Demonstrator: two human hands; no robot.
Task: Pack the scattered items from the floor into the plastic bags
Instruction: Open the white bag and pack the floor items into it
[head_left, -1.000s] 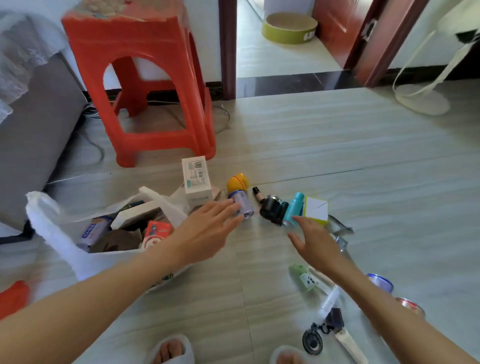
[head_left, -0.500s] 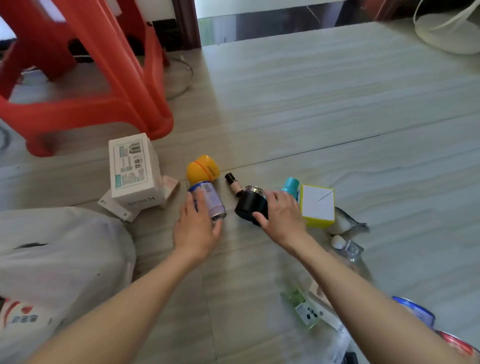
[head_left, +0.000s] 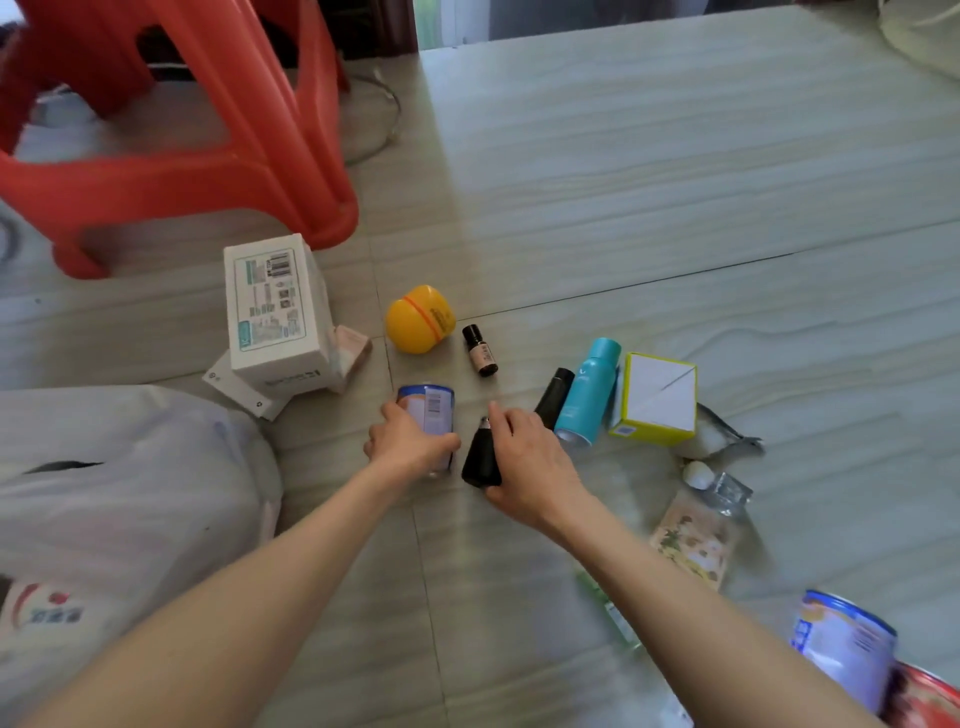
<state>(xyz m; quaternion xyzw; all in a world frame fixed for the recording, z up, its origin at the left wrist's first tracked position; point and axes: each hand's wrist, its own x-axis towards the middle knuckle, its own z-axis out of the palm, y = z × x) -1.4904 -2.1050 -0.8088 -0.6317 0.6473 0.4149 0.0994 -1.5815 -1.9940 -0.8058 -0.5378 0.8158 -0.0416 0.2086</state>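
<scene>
My left hand (head_left: 408, 441) grips a small blue-and-white can (head_left: 431, 408) lying on the floor. My right hand (head_left: 530, 462) holds a black jar (head_left: 480, 460) beside it. Just beyond lie a yellow egg-shaped container (head_left: 420, 325), a small dark dropper bottle (head_left: 480, 351), a black tube (head_left: 555, 397), a teal spray can (head_left: 589, 389) and a yellow-and-white box (head_left: 657, 397). The white plastic bag (head_left: 119, 499) bulges at the left.
A white carton (head_left: 272, 306) leans on flat packs near the bag. The red plastic stool (head_left: 176, 119) stands behind. At right lie a clear sachet (head_left: 698, 530), a metal tool (head_left: 727, 431), a green bottle (head_left: 608, 608) and two cans (head_left: 844, 647).
Both hands reached forward from above the bag and closed on items: the left took the can, the right took the black jar and drew it back. The camera tilted down and closer.
</scene>
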